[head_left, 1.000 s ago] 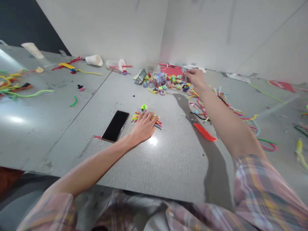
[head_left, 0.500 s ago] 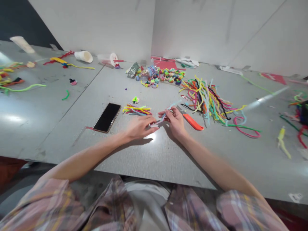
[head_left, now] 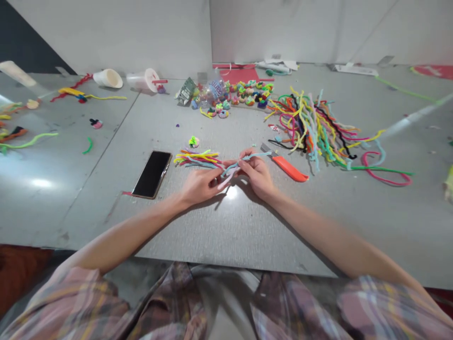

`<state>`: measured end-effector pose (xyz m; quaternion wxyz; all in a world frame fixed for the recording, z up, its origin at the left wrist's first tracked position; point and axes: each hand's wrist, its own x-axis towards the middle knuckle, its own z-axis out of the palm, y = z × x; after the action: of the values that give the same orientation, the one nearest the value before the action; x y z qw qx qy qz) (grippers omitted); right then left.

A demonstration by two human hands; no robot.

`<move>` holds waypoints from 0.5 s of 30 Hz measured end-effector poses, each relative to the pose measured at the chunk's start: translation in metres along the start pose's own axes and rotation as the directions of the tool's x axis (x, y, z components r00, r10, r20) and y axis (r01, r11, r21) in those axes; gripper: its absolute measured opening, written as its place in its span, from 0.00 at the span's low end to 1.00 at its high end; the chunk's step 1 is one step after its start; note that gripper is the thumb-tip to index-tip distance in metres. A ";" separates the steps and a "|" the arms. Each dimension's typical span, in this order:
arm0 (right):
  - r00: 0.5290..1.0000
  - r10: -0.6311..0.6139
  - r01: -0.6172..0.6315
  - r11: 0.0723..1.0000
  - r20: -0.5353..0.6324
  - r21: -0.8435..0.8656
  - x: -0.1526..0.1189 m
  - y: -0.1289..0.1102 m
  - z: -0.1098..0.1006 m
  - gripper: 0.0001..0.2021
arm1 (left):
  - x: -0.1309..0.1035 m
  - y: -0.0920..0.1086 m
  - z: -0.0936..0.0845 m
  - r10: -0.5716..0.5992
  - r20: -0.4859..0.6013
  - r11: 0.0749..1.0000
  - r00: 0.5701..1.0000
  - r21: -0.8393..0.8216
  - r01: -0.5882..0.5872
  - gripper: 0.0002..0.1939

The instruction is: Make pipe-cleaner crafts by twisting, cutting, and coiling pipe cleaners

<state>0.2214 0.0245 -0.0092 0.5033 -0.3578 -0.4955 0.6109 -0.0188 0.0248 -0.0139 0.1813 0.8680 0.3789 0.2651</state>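
Note:
Between my two hands runs a twist of light blue and pale lilac pipe cleaners [head_left: 231, 169]. My left hand [head_left: 202, 187] grips its left part, where a lilac end points down toward me. My right hand [head_left: 259, 178] pinches it between thumb and fingers, with a blue end sticking out to the right. Just beyond my left hand lies a small bundle of coloured pipe cleaners [head_left: 198, 158], with a green and pink piece [head_left: 194, 141] behind it. An orange-handled cutter [head_left: 290, 169] lies to the right of my right hand.
A black phone [head_left: 152, 174] lies left of my left hand. The large pipe cleaner heap [head_left: 314, 127] spreads at the right. Farther back are a plastic bottle [head_left: 212, 92], small colourful pieces [head_left: 251, 93], a green packet [head_left: 186, 91] and cups [head_left: 108, 79].
The view has shifted a little. The blue end now points right over the cutter's blade, and the lilac end shows separately from the blue, in front of my left fingers.

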 end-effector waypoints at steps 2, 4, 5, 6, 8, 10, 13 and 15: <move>1.000 0.001 0.001 0.999 0.032 -0.052 -0.002 -0.003 0.001 0.23 | -0.002 0.000 0.001 0.016 -0.036 1.000 0.999 0.011 -0.015 0.19; 1.000 -0.003 0.006 0.994 0.031 -0.108 -0.003 -0.004 0.003 0.22 | -0.003 -0.001 0.002 0.012 -0.076 1.000 0.997 -0.008 -0.013 0.19; 1.000 -0.017 0.019 0.991 0.020 -0.130 -0.003 -0.003 0.003 0.22 | -0.003 -0.002 0.001 0.003 -0.094 1.000 0.996 -0.030 -0.006 0.19; 0.999 -0.038 0.039 0.988 0.007 -0.147 -0.003 -0.001 0.003 0.21 | -0.002 -0.003 0.001 -0.013 -0.113 0.998 0.993 -0.061 0.006 0.19; 0.995 -0.098 0.094 0.981 -0.015 -0.170 -0.002 0.004 0.003 0.20 | -0.001 -0.005 -0.001 -0.059 -0.149 0.989 0.987 -0.146 0.037 0.18; 0.985 -0.163 0.150 0.968 -0.050 -0.202 -0.001 0.011 0.001 0.18 | 0.000 -0.006 -0.002 -0.116 -0.174 0.966 0.978 -0.250 0.070 0.19; 0.964 -0.240 0.199 0.938 -0.117 -0.285 -0.002 0.017 -0.002 0.16 | 0.003 -0.008 -0.003 -0.202 -0.160 0.906 0.966 -0.405 0.123 0.21; 0.947 -0.283 0.222 0.919 -0.151 -0.325 -0.003 0.018 -0.004 0.14 | 0.004 -0.008 -0.003 -0.236 -0.134 0.871 0.963 -0.469 0.148 0.24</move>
<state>0.2214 0.0230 -0.0275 0.5632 -0.4218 -0.5739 0.4189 -0.0233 0.0331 -0.0143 0.3681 0.7306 0.4062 0.4071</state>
